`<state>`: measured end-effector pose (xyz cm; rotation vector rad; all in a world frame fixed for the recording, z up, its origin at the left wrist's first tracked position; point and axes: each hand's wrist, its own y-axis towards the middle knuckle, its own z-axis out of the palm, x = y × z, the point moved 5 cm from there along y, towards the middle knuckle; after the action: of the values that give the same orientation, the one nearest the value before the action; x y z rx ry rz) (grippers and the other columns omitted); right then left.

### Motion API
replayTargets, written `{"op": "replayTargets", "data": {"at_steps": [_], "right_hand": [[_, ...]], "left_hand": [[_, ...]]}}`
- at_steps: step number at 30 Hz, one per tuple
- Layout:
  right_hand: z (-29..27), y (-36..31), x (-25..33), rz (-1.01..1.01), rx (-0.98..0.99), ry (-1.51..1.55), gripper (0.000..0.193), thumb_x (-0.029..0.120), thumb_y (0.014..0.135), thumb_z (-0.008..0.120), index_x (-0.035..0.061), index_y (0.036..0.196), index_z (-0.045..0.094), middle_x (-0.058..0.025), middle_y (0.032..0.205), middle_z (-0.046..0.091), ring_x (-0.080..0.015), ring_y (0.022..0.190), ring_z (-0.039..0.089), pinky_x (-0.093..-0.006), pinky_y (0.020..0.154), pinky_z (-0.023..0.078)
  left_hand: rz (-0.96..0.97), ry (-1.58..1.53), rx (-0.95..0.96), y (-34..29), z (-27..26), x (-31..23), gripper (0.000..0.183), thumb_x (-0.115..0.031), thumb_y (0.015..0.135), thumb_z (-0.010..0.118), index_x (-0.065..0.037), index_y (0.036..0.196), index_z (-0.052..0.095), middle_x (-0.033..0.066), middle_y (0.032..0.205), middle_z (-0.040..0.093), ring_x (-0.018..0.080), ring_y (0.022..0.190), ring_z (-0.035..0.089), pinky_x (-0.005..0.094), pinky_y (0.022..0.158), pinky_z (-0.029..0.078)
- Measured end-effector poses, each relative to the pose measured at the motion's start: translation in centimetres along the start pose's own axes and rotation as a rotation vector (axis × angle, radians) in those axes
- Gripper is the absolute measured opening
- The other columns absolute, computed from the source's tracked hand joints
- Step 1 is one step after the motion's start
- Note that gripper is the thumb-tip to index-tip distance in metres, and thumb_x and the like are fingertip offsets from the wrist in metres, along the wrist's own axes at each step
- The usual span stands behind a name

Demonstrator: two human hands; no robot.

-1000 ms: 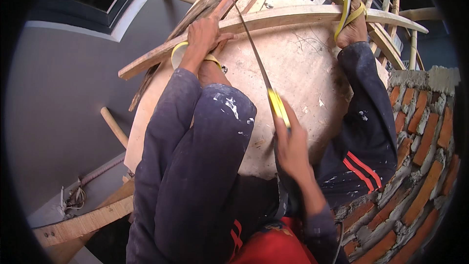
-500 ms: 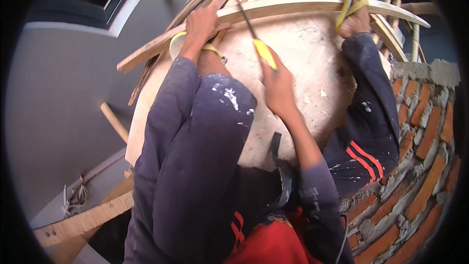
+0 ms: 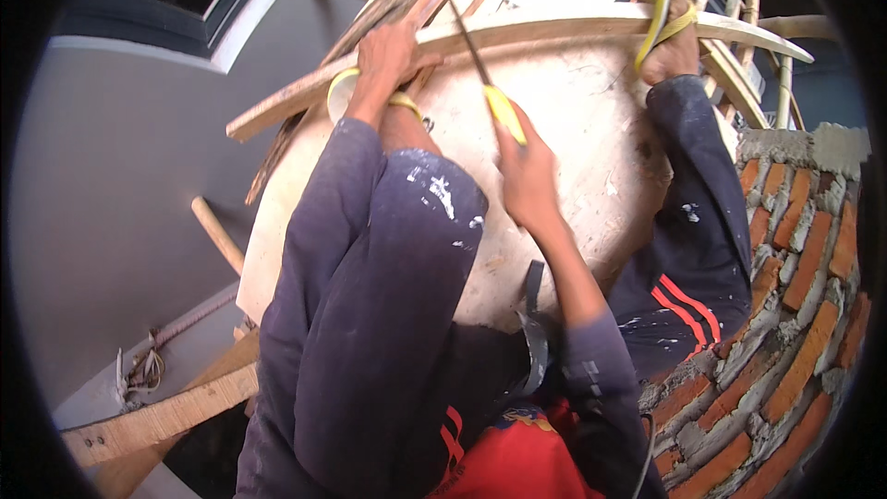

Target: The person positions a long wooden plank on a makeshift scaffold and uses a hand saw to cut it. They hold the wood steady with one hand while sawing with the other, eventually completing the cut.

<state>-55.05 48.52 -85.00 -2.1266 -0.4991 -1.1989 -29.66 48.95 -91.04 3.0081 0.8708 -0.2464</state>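
Note:
A long, slightly bowed wooden plank lies across a pale wooden board. My left hand is closed over the plank toward its left end, beside my left foot. In my right hand is the yellow handle of a handsaw, gripped with fingers wrapped round it. Its thin dark blade, seen nearly edge-on, crosses the plank to the right of my left hand and runs out of the top of the view. How deep the blade sits in the wood I cannot tell. My right foot, in a yellow-strapped sandal, presses against the plank's right part.
A brick wall with rough mortar stands at the right. Several poles and timbers cross at the upper right. A grey wall with a window frame is on the left. A curved plank sits lower left.
The whole view has shifted slightly, so the plank, board and hands appear a little lower. Both hands keep their hold; any saw stroke is too small to make out.

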Motion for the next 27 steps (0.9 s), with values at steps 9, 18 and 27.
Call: {"op": "replayTargets", "data": {"at_steps": [9, 18, 27], "right_hand": [[-1.8, -10.1, -2.4, -0.009, 0.100, -0.003, 0.045, 0.012, 0.098, 0.045, 0.0005, 0.141, 0.041, -0.0308, 0.123, 0.058, -0.0411, 0.116, 0.057, -0.0409, 0.094, 0.047], [2.9, 5.7, 1.2, -0.140, -0.160, -0.102, 0.042, 0.024, 0.100, 0.048, 0.0021, 0.135, 0.049, -0.0132, 0.067, 0.055, -0.0218, 0.063, 0.055, -0.0350, 0.062, 0.046], [-1.6, -6.9, -1.4, 0.084, 0.112, -0.031, 0.043, 0.017, 0.098, 0.048, 0.0018, 0.139, 0.044, -0.0291, 0.089, 0.065, -0.0350, 0.081, 0.068, -0.0437, 0.074, 0.049]], "left_hand": [[-0.032, 0.073, 0.025, -0.9, 0.4, 3.1, 0.074, -0.067, 0.062, 0.075, -0.004, 0.100, 0.069, 0.0208, 0.085, 0.070, 0.0380, 0.082, 0.068, 0.0458, 0.071, 0.053], [0.012, 0.011, 0.074, 1.8, 1.0, 1.2, 0.078, -0.065, 0.062, 0.076, -0.001, 0.105, 0.068, 0.0213, 0.086, 0.070, 0.0376, 0.085, 0.068, 0.0460, 0.076, 0.053], [-0.054, 0.046, 0.084, -0.6, 0.5, 2.4, 0.076, -0.068, 0.062, 0.076, -0.002, 0.099, 0.070, 0.0188, 0.085, 0.071, 0.0337, 0.081, 0.069, 0.0439, 0.073, 0.053]]}}
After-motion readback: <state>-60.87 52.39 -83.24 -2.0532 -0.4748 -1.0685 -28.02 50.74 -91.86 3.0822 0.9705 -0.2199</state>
